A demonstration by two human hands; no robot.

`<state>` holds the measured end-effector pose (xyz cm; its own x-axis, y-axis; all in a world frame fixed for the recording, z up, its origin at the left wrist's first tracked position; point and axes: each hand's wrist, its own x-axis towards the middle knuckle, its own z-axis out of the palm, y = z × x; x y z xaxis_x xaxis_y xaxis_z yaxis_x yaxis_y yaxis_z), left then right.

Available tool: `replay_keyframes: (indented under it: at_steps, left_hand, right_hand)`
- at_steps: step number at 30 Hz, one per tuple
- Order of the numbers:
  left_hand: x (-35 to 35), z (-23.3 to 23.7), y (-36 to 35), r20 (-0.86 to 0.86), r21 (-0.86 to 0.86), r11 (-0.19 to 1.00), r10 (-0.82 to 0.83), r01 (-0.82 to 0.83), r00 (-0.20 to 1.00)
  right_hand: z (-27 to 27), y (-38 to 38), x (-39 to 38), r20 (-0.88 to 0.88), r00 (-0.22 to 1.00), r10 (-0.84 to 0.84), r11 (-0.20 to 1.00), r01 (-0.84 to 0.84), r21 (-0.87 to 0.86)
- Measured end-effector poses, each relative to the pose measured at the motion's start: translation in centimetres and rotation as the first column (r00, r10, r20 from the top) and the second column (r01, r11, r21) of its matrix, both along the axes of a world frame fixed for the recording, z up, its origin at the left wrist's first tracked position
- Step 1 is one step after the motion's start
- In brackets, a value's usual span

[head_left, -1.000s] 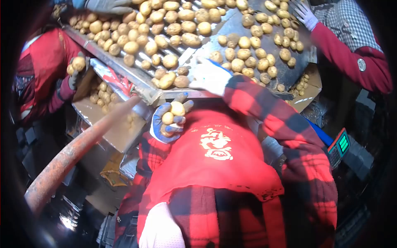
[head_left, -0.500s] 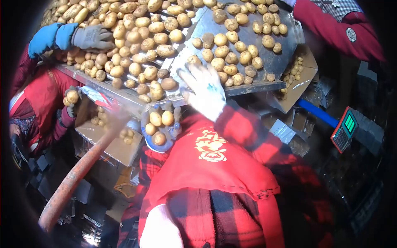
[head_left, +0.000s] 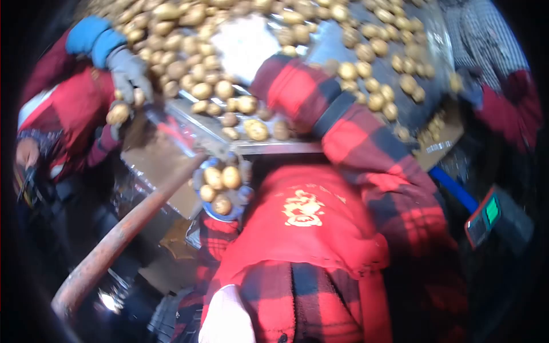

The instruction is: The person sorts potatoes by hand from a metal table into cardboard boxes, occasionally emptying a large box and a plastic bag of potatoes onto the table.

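Observation:
In the head view, my left hand (head_left: 245,182), in a blue and grey glove, is cupped close to my red apron. Several potatoes (head_left: 213,178) rest in its palm, with the fingers curled around them. Stretched out over the sorting table, my right hand (head_left: 243,48) wears a white glove that is overexposed and blurred. It lies among the heaped potatoes (head_left: 194,71), and its fingers cannot be made out. Below my right sleeve, a few potatoes (head_left: 255,130) lie near the metal table edge (head_left: 280,148).
A co-worker's gloved hands (head_left: 130,71) hold potatoes at the left. Another co-worker's sleeve (head_left: 509,108) is at the right. A rusty pipe (head_left: 114,246) slants across the lower left. Cardboard boxes (head_left: 443,134) stand below the table; a digital scale display (head_left: 483,218) is at the right.
My right hand has reached farther forward and left over the potatoes. My left hand still cradles its potatoes. The left co-worker's glove has drawn back from the heap, and the view has shifted.

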<state>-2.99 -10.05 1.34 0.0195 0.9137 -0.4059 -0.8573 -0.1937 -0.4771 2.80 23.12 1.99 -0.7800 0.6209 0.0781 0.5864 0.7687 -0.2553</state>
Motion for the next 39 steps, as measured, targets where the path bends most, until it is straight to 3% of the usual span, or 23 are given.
replay_keyframes:
  at_steps: [1,3,4,5,7,8,9,11,13,15,18,21,23,24,26,28,31,35,37,39]
  left_hand:
    - [0.6,0.3,0.0,-0.468,-0.011,0.986,-0.151,0.165,0.871]
    - [0.7,0.2,0.3,-0.464,0.14,0.967,-0.125,0.212,0.877]
    - [1.0,-0.6,-1.2,-0.483,-0.029,0.99,-0.132,0.136,0.866]
    - [2.6,-1.3,-0.8,-0.421,0.188,0.982,0.08,0.001,0.904]
    - [2.1,-0.7,1.1,-0.286,0.3,0.944,-0.048,0.137,0.957]
    - [2.0,-0.8,2.0,-0.262,0.393,0.909,-0.031,0.136,0.965]
    - [2.4,-0.9,2.3,-0.236,0.432,0.895,-0.006,0.111,0.972]
    - [2.2,-1.4,2.1,-0.206,0.369,0.917,-0.08,0.153,0.975]
    - [1.7,-1.6,1.6,-0.363,0.227,0.944,-0.145,0.238,0.921]
    - [1.0,-1.1,2.6,-0.314,0.208,0.946,-0.176,0.248,0.933]
    - [0.6,-1.3,2.7,-0.318,0.154,0.954,-0.199,0.257,0.927]
    - [0.3,-1.8,2.7,-0.293,0.121,0.946,-0.256,0.301,0.921]
    - [0.2,-1.8,2.5,-0.313,0.153,0.934,-0.265,0.324,0.912]
    - [0.1,-1.8,2.4,-0.313,0.134,0.93,-0.288,0.342,0.905]
    - [0.2,-1.9,2.5,-0.313,0.121,0.927,-0.305,0.356,0.899]
    - [0.3,-1.8,2.7,-0.307,0.094,0.925,-0.324,0.367,0.895]
    - [0.7,-0.5,3.1,-0.262,-0.051,0.936,-0.349,0.348,0.9]
    - [0.7,-0.2,2.5,-0.338,-0.124,0.943,-0.334,0.31,0.88]
    - [1.0,-1.1,2.5,-0.306,0.026,0.97,-0.224,0.244,0.925]
    - [1.3,-0.8,2.5,-0.311,-0.061,0.97,-0.243,0.235,0.919]
  right_hand:
    - [0.2,2.8,-1.0,0.087,0.996,-0.013,0.999,0.016,-0.031]
    - [-0.3,7.1,-3.1,0.226,0.974,-0.004,0.998,0.018,-0.06]
    - [-1.1,6.2,-3.8,-0.039,0.986,-0.162,0.969,0.152,-0.196]
    - [-2.4,4.9,-4.3,-0.262,0.9,-0.348,0.899,0.241,-0.366]
    - [-6.0,5.1,-6.6,0.027,0.982,-0.189,0.97,0.182,0.16]
    - [-6.5,3.3,-6.6,-0.08,0.986,-0.147,0.975,0.158,0.156]
    - [-7.0,2.2,-6.6,0.064,0.991,-0.117,0.988,0.11,0.109]
    - [-3.9,-1.2,-5.1,0.227,0.974,0.008,0.998,0.006,-0.061]
    - [-3.9,-3.3,-2.0,0.086,0.995,0.054,0.994,-0.045,-0.102]
    - [-5.9,-4.4,1.4,0.047,0.996,0.081,0.996,-0.083,0.036]
    - [-4.6,-7.4,6.0,0.053,0.989,0.139,0.986,-0.143,0.083]
    - [-4.1,-10.1,10.7,0.03,0.996,0.081,0.995,-0.083,0.064]
    - [-3.1,-10.8,12.2,0.067,0.993,-0.098,0.993,0.102,-0.051]
    - [-3.0,-10.6,12.9,0.045,0.995,-0.084,0.995,0.086,-0.046]
    - [-3.1,-9.9,13.1,0.025,0.997,-0.066,0.997,0.067,-0.034]
    - [-2.7,-8.9,10.7,-0.17,0.985,-0.015,1.0,0.013,-0.009]
    - [-4.4,-11.9,7.9,0.079,0.997,0.004,0.999,0.0,-0.044]
    - [-2.9,-13.8,10.6,-0.02,0.999,0.024,0.966,-0.029,-0.256]
    - [-1.4,-11.9,11.9,-0.155,0.978,0.141,0.966,-0.171,-0.196]
    - [-0.5,-9.4,10.3,-0.186,0.967,0.174,0.955,-0.212,-0.205]
